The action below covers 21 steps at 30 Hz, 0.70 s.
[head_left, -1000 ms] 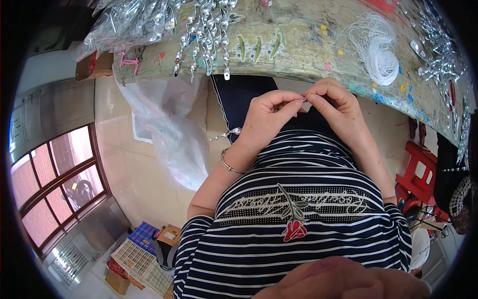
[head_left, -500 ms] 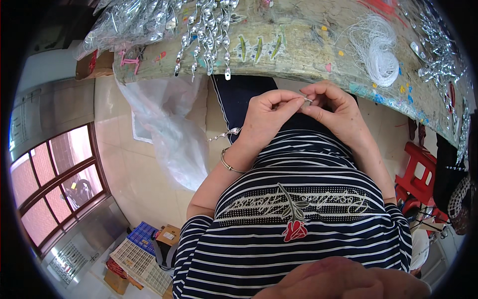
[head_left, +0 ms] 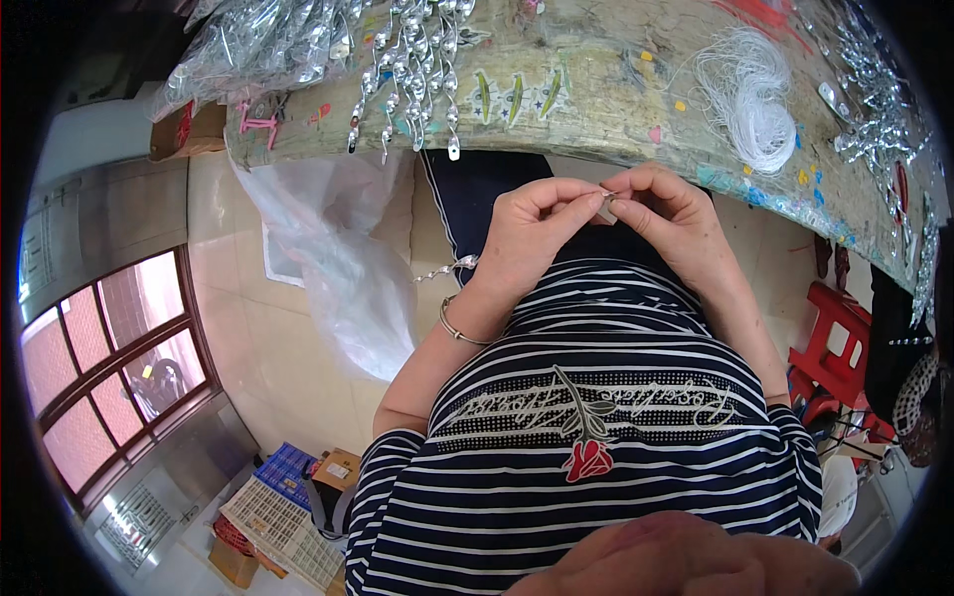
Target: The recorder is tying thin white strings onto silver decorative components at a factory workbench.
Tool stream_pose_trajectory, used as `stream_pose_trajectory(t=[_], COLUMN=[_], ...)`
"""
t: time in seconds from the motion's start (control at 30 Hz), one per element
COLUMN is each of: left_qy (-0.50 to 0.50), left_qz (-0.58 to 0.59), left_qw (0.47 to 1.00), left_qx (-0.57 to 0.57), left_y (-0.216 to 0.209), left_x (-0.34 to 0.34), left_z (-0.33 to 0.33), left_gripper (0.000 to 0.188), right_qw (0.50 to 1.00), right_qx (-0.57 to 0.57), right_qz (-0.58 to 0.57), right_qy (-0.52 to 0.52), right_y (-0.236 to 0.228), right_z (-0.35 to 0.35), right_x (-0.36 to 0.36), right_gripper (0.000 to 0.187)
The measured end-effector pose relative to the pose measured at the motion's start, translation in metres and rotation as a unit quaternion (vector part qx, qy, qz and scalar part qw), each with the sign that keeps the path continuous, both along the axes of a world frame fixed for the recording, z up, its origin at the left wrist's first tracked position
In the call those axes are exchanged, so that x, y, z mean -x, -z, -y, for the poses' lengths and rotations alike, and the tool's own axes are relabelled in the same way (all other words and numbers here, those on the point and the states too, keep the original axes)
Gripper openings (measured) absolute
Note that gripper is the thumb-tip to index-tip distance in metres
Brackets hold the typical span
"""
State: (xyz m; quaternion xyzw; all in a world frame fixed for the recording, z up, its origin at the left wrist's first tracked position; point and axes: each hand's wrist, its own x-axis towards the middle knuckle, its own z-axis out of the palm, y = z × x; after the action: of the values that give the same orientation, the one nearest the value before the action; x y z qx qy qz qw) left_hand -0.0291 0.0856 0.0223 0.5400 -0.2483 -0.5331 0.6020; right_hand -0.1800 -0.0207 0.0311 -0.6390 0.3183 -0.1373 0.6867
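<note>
Over on the left, clear plastic bag (head_left: 333,263) hanging off the table (head_left: 596,84); silver beaded strands (head_left: 412,65) dangling above; left hand (head_left: 522,233) with fingers pinched on a small silver piece (head_left: 606,199), just below the table edge; right hand (head_left: 671,223) pinching the same piece, fingertips touching; white thread bundle (head_left: 750,99) up on the table; red stool (head_left: 840,343) far right
</note>
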Motion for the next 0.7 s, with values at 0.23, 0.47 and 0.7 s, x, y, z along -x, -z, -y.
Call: stream_pose_trajectory(t=[0.23,0.47,0.7], left_qy=[0.007,0.015,0.013], left_qz=[0.010,0.011,0.019], left_qw=[1.000,0.999,0.999], left_qx=[-0.008,-0.028,-0.043], left_y=[0.000,0.000,0.000], left_x=[0.000,0.000,0.000], left_z=[-0.001,-0.001,-0.001], left_gripper=[0.013,0.013,0.012], right_qw=[0.997,0.977,0.992], right_qx=[0.083,0.213,0.124], right_qz=[0.010,-0.001,0.018], right_qy=[-0.001,-0.014,-0.006], right_y=[0.000,-0.013,-0.012], right_z=[0.002,0.003,0.004], right_x=[0.001,-0.001,0.001], right_gripper=[0.012,0.009,0.007])
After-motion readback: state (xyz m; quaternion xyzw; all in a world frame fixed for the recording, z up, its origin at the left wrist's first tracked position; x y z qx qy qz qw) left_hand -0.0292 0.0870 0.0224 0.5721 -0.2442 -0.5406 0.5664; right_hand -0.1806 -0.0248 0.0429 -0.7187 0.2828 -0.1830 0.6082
